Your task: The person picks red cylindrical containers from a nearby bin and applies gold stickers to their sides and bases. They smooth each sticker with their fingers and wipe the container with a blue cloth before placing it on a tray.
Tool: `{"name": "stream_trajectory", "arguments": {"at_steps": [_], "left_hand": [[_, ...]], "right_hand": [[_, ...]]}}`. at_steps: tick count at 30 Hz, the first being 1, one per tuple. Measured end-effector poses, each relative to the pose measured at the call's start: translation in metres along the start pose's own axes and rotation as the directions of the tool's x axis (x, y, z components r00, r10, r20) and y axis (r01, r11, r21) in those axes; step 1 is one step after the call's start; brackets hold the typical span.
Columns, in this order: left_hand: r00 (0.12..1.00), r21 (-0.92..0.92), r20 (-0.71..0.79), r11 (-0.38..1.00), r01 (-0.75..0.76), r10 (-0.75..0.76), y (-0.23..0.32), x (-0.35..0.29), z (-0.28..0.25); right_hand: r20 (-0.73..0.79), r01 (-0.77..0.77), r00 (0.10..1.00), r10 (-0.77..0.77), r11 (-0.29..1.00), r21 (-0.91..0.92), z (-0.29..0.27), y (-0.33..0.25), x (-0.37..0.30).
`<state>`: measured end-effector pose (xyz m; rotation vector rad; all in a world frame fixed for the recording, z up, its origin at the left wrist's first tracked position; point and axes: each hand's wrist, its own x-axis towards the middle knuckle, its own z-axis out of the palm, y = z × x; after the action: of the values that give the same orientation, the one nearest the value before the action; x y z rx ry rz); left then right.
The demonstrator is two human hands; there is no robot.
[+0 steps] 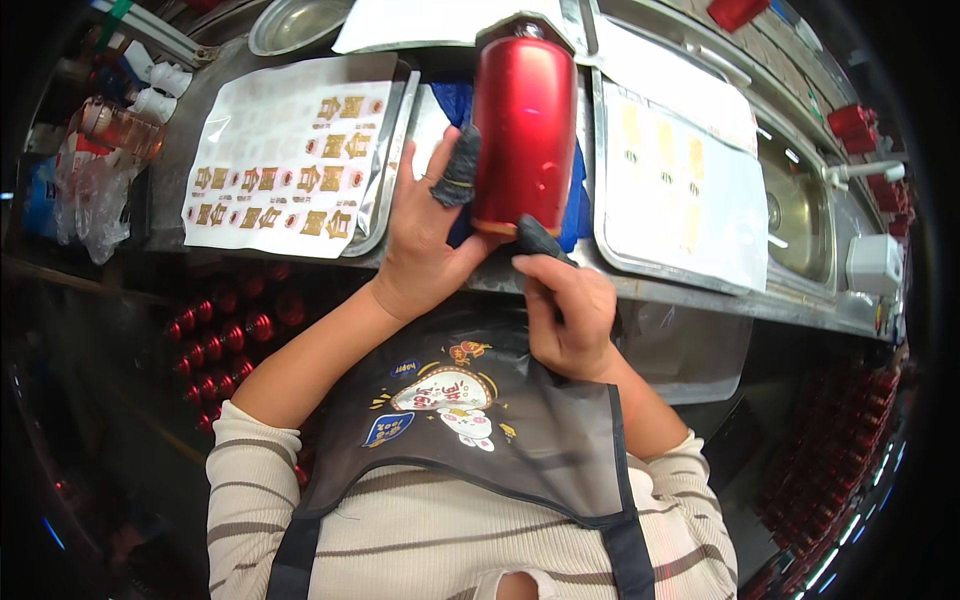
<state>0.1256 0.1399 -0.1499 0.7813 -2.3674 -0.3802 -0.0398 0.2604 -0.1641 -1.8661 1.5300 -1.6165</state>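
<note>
You had the red metal cylinder [524, 125] upright-ish over the steel bench [690, 295], tilted a bit away from you, bottom rim twd your chest. Your left hand [425, 235] was on its left flank: thumb in a dark cot pressed against the side, other fingers spread behind, so clamped on the can w/ an open-ish grip. Your right hand [570, 310] sat just below the bottom rim, fingers curled together, a dark-covered fingertip touching the rim edge; can't tell if it pinched anything small there.

For doing this well, my read: keep the left thumb flat so the glossy skin doesn't slip, steady the base w/ the right hand, and work w/ the covered tips only, since bare skin would prob. smudge the finish. Keep it over the blue cloth [575, 215] behind it, not the bare steel.

The can itself: deep glossy red, smooth wall, rounded shoulder up top, bright light streaks down the side, no label visible on the face twd you.

Left of the can lay a tray w/ a sheet of gold-and-red stickers [285, 160]. Right of it, a tray w/ a pale backing sheet [685, 195], faint marks only. Further right of the can, a sink basin [800, 215]. Below-left of it, under the bench, rows of red cans [225, 335].
</note>
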Motion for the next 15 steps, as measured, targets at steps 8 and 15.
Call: {"name": "stream_trajectory", "arguments": {"at_steps": [8,15], "left_hand": [[0.993,-0.031,-0.09,0.996,-0.082,0.079,0.008,0.014,-0.005],[0.989,-0.02,-0.083,0.992,-0.123,0.121,0.012,0.02,-0.001]], "right_hand": [[-0.043,-0.31,0.949,0.312,0.95,0.048,0.002,0.0,-0.021],[0.162,0.156,0.979,-0.124,0.966,-0.207,-0.017,0.002,0.006]]}}
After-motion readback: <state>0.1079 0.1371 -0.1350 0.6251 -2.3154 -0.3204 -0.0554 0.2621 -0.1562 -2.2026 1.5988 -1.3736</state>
